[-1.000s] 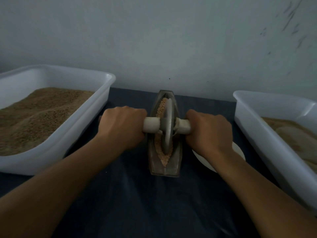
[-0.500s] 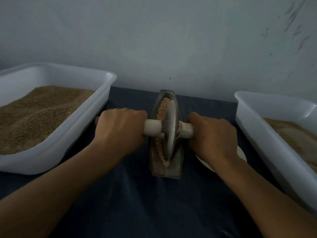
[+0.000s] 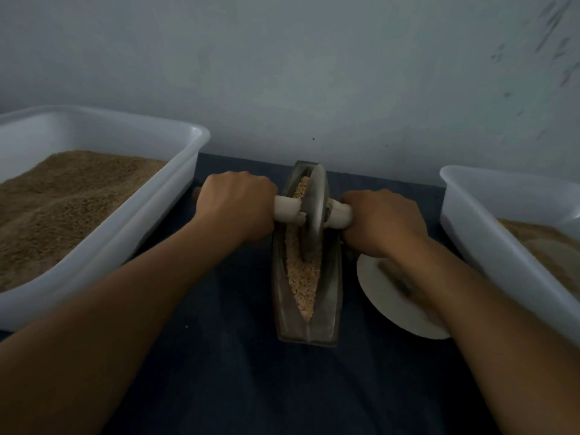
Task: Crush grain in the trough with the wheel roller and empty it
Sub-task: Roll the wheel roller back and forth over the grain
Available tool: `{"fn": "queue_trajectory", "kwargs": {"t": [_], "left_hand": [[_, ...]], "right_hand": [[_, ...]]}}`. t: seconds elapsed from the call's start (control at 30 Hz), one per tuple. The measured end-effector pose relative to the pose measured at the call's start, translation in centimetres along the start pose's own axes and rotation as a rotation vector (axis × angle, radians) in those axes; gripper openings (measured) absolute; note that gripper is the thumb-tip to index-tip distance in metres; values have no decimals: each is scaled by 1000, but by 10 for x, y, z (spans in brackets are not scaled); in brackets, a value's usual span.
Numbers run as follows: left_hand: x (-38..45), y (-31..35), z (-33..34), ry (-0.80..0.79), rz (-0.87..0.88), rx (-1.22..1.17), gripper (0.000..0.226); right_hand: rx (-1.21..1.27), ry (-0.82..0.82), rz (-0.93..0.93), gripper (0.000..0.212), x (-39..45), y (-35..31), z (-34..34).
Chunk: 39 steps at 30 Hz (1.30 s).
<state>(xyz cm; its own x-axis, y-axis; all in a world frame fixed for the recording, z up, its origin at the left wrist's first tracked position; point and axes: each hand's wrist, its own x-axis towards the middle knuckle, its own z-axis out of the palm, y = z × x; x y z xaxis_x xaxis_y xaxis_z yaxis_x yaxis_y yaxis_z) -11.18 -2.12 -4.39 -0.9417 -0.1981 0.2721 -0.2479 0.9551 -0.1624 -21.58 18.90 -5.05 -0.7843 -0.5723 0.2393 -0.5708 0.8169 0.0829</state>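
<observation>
A plain, dim workroom for processing grain by hand: a bare pale wall (image 3: 314, 73), a dark-covered counter (image 3: 244, 372), and two large white tubs (image 3: 175, 183) (image 3: 489, 221) of brown grain flanking a metal trough (image 3: 329, 309).

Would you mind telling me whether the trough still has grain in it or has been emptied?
Not emptied: pale grain lies along the channel of the trough, in front of and behind the wheel roller.

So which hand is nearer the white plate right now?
Right. The right hand grips the roller handle directly above the white plate, its forearm crossing it. The left hand is across the trough, on the other handle.
</observation>
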Motion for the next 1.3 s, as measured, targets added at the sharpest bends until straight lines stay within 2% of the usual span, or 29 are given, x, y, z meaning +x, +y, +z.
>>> {"fn": "queue_trajectory", "kwargs": {"t": [0.33, 0.57, 0.7, 0.8, 1.1, 1.3], "left_hand": [[40, -6, -2, -63, 40, 12, 24], [47, -6, -4, -108, 29, 13, 28], [37, -6, -2, -93, 20, -7, 24], [27, -6, -1, -69, 26, -14, 22], [-19, -1, -6, -20, 4, -74, 25], [-49, 2, -10, 116, 43, -55, 31]], "right_hand": [[95, -300, -31, 15, 44, 11, -3], [145, -383, -25, 18, 56, 11, -5], [90, -322, -20, 21, 46, 8, -6], [33, -225, -16, 14, 31, 3, -6], [-24, 187, -10, 15, -28, -12, -1], [-12, 288, -35, 23, -62, -20, -8]]}}
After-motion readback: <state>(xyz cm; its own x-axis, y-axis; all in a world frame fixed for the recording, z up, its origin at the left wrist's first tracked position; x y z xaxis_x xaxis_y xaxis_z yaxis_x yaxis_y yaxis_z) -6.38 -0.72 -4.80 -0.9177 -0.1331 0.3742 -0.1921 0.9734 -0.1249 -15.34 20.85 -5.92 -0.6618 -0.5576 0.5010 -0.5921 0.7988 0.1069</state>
